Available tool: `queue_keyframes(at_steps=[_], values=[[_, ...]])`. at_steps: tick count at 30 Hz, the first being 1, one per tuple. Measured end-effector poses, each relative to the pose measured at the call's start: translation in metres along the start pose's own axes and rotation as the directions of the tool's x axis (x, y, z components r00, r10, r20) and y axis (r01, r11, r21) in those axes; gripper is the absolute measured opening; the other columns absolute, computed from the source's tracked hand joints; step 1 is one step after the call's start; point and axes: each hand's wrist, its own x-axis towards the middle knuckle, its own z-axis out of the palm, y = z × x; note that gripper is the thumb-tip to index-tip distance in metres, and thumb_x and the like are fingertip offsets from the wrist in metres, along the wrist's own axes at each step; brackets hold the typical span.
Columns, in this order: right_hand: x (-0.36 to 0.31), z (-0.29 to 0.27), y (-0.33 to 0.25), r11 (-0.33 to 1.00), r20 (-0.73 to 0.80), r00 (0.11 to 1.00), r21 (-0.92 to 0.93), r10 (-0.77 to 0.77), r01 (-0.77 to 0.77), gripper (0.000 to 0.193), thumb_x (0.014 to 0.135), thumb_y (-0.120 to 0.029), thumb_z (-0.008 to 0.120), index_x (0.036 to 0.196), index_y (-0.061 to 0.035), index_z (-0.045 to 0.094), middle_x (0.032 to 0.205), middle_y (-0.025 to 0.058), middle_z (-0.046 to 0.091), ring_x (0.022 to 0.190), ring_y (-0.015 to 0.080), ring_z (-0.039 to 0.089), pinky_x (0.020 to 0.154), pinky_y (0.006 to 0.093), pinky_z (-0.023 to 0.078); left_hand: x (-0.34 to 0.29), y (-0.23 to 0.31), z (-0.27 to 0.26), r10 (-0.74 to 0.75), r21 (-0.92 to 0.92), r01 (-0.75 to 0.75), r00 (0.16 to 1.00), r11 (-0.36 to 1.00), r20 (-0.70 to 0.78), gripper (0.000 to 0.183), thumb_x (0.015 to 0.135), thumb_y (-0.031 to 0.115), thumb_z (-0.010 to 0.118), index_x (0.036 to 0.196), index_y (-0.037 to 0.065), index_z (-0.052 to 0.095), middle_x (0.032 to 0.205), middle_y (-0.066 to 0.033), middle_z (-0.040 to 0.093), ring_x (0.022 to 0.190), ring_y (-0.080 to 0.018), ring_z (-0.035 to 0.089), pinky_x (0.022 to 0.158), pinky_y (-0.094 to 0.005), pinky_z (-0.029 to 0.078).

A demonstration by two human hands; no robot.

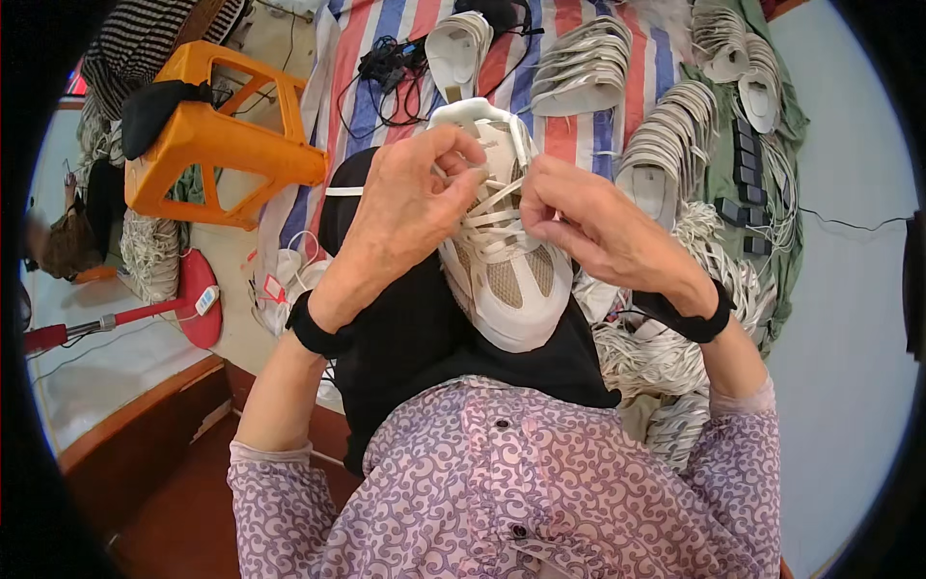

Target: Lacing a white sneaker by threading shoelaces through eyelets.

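Note:
A white and beige sneaker (521, 314) rests on my black-clad lap, toe toward me, its tongue and collar at the far end. White shoelace (498, 232) crosses its lower eyelets in several rows. At the shoe's left side my left hand (410, 198) is closed, thumb and forefinger pinching the lace; a white lace end sticks out left of that wrist. My right hand (603, 227) is closed at the right eyelets, with a strand of lace running to its fingertips. The curled fingers hide part of the upper eyelets.
Stacks of white shoe uppers (584, 68) stand on a striped sheet (362, 24) ahead, more at right. Bundles of white laces (651, 357) lie right of my lap. An orange stool (222, 135) stands left, near a red round base (200, 299). Black cables (391, 68) lie ahead.

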Motion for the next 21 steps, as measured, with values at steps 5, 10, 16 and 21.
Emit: queue_keyframes(at_steps=[5,10,16,21], values=[[0.008,0.000,-0.007,0.998,-0.107,0.994,0.065,0.017,-0.010,0.013,0.086,0.000,0.061,0.087,0.0030,0.049,0.074,0.0142,0.052,0.068,0.0304,0.053,0.064,0.0386,0.042,-0.001,-0.001,-0.003,0.044,-0.057,-0.041,0.998,0.998,0.050,0.017,0.091,0.006,0.062,0.107,-0.001,0.064,0.081,0.0005,0.058,0.059,-0.0028,0.055,0.047,-0.0193,0.045],[0.015,0.001,-0.016,0.995,-0.152,0.984,0.027,0.096,-0.093,0.015,0.084,-0.003,0.066,0.085,0.0063,0.055,0.068,0.0155,0.054,0.061,0.0290,0.054,0.059,0.0376,0.043,0.001,-0.006,-0.001,0.040,-0.099,-0.036,0.998,0.994,0.039,0.015,0.093,0.008,0.062,0.105,0.000,0.065,0.082,0.0013,0.059,0.060,-0.0019,0.055,0.048,-0.0190,0.045],[0.024,0.008,-0.015,0.971,-0.151,0.959,0.013,0.238,-0.239,0.019,0.080,-0.008,0.074,0.078,0.0070,0.064,0.066,0.0142,0.060,0.060,0.0210,0.057,0.057,0.0343,0.044,0.000,-0.010,0.000,0.029,-0.097,-0.026,0.999,0.995,0.032,0.013,0.093,0.009,0.062,0.101,0.000,0.066,0.081,0.0025,0.061,0.061,-0.0010,0.056,0.049,-0.0190,0.045],[0.027,0.020,-0.013,0.950,-0.178,0.937,0.145,0.301,-0.278,0.016,0.077,-0.010,0.077,0.078,0.0045,0.069,0.066,0.0088,0.064,0.062,0.0119,0.058,0.056,0.0321,0.045,-0.001,-0.012,-0.002,0.022,-0.107,-0.017,0.999,0.994,0.044,0.012,0.093,0.008,0.061,0.099,-0.001,0.066,0.081,0.0021,0.063,0.062,-0.0009,0.057,0.050,-0.0187,0.045]])
